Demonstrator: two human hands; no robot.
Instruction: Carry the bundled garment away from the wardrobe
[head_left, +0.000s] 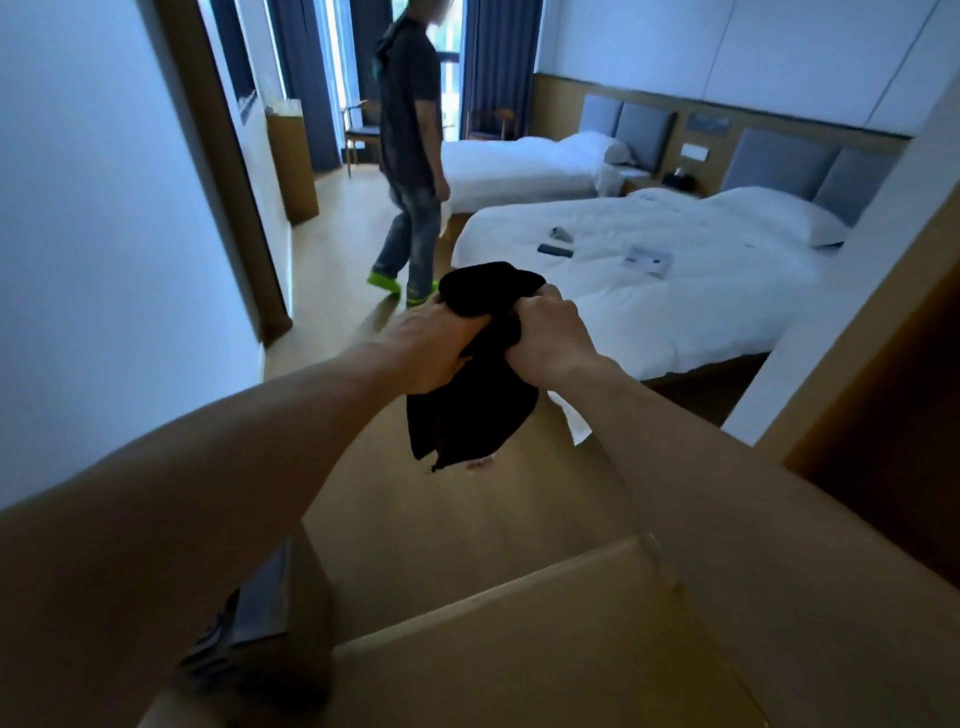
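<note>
I have both arms stretched out in front of me, and the black cloth (480, 358) is bunched between my fists at the centre of the view, up in the air over the wooden floor (415, 519). My left hand (441, 343) is curled tight round the cloth from the nine o'clock side, and my right hand (553, 338) grips it from three o'clock, knuckles up. One fold humps above my fists toward twelve o'clock, and the longer part hangs loose toward six.

To handle it well, I judge I should keep both grips firm and my fists close, so the hanging end does not slip or drag.

The nearer bed (675, 291) lies at two o'clock, with a remote (555, 251) and a paper (648, 260) on its white cover. Another person (410, 156) stands at twelve o'clock, near the second bed (519, 166). A cardboard box (519, 649) sits at six o'clock.
</note>
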